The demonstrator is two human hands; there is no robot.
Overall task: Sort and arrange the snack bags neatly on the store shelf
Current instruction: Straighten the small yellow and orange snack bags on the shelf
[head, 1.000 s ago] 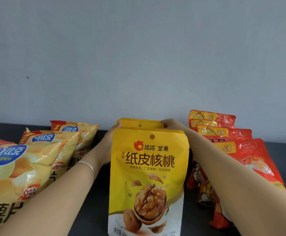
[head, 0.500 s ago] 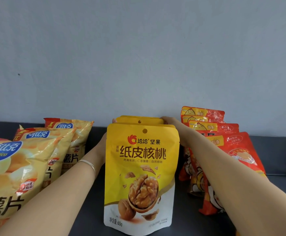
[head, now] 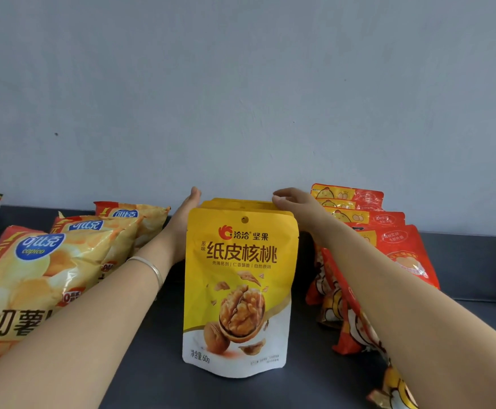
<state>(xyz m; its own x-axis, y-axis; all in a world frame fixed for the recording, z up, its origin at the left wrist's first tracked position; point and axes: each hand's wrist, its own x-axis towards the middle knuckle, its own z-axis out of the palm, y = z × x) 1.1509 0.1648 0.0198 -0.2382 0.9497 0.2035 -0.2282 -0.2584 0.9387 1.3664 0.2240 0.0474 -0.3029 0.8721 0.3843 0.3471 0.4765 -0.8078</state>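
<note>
The front walnut pouch (head: 236, 290) stands upright on the dark shelf (head: 158, 376), nearest the camera, with potato chip bags (head: 34, 278) to its left and red snack packs (head: 388, 261) to its right. Behind it the other walnut pouches (head: 235, 203) stand in file, the left hand (head: 183, 222) flat against their left edge and the right hand (head: 297, 206) resting open on their right top corner, neither gripping. To finish well, I would press both sides evenly inward and back toward the wall (head: 241, 98), keeping tops level and faces square.
</note>
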